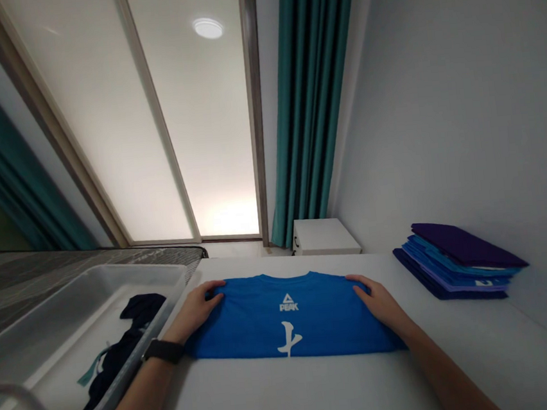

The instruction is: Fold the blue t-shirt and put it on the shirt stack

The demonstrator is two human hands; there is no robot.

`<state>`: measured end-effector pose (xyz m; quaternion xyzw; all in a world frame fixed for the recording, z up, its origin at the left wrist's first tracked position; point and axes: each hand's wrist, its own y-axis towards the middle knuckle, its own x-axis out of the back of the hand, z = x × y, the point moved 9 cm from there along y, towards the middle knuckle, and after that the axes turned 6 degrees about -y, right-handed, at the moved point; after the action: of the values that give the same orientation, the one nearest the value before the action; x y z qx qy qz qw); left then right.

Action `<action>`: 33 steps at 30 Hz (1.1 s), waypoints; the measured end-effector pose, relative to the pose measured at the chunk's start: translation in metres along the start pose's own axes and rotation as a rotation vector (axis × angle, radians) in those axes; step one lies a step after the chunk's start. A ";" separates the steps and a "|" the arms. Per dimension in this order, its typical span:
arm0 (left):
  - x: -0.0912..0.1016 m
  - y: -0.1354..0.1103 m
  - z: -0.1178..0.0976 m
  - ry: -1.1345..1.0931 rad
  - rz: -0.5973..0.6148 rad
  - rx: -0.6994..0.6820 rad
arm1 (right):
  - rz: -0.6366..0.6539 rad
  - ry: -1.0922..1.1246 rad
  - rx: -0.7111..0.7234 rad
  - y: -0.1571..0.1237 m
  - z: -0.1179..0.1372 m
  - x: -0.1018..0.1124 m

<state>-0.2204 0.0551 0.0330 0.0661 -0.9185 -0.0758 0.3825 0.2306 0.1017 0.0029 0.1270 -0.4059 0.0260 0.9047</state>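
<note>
A blue T-shirt (pixel 323 319) with white print lies on the white table in front of me, doubled into a wide, short shape with its neckline at the far side. At its far left shoulder corner, my left hand (pixel 201 310) pinches the fabric between thumb and fingers; a dark band is around that wrist. My right hand (pixel 378 301) has the far right shoulder corner in the same kind of pinch. Parts of both sleeves are hidden under my hands and forearms.
Left of the table, a translucent plastic bin (pixel 110 272) holds dark crumpled clothes (pixel 123 348). A stack of folded clothes (pixel 457 261) sits at the right by the wall. Beyond the white table (pixel 292 396) stands a small white cabinet (pixel 325 235). A grey cable-like curve (pixel 36 408) crosses the lower left.
</note>
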 end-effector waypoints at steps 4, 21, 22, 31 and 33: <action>0.001 0.000 -0.004 0.036 0.002 -0.042 | 0.020 -0.042 -0.001 -0.003 -0.002 0.002; 0.011 -0.016 -0.023 -0.166 0.027 -0.121 | -0.020 -0.121 0.156 -0.020 0.016 0.021; 0.012 -0.018 -0.025 -0.223 0.036 -0.098 | -0.006 -0.086 0.130 -0.023 0.015 0.023; 0.023 -0.047 -0.020 -0.490 -0.011 0.090 | 0.230 0.393 -0.006 -0.064 0.019 0.027; 0.023 -0.046 -0.015 -0.488 -0.068 0.091 | 0.173 0.432 -0.072 -0.061 0.013 0.027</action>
<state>-0.2227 0.0048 0.0512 0.0940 -0.9834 -0.0607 0.1431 0.2487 0.0385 0.0189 0.0509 -0.2128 0.1155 0.9689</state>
